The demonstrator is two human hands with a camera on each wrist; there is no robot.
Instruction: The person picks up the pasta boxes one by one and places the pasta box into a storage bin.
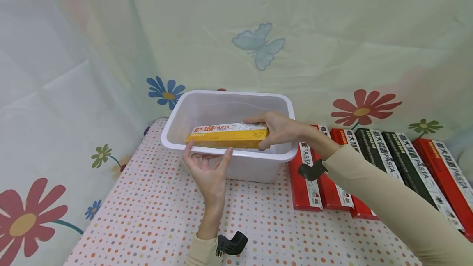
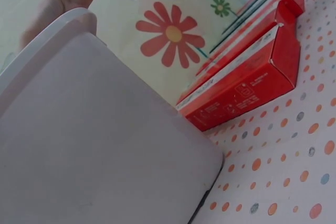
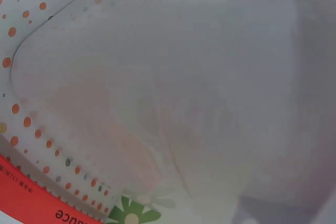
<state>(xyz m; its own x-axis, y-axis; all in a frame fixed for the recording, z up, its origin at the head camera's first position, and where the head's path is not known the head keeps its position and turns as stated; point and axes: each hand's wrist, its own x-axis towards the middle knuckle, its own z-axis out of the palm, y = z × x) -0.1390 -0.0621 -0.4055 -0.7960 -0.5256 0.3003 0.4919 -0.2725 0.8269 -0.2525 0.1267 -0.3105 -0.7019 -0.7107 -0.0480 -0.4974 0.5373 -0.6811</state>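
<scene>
A yellow and white pasta box point(image 1: 229, 138) is inside the white plastic bin point(image 1: 255, 169), tilted toward its front rim. My right hand point(image 1: 278, 128) reaches over the bin's right side and grips the box's right end, thumb on the near face and fingers behind. At the front rim, my left hand point(image 1: 207, 171) holds the bin, with one fingertip by the box's left end and another digit up against the rim. The bin's outer wall point(image 2: 115, 129) fills much of the left wrist view, hiding the box there. Its pale wall point(image 3: 173, 77) also covers most of the right wrist view.
Right of the bin, several red pasta boxes point(image 1: 303, 184) and black pasta boxes point(image 1: 414, 163) lie in a row, partly under my right sleeve point(image 1: 384, 200). A dotted cloth point(image 1: 148, 208) covers the table. Behind hangs a flowered curtain point(image 1: 314, 52).
</scene>
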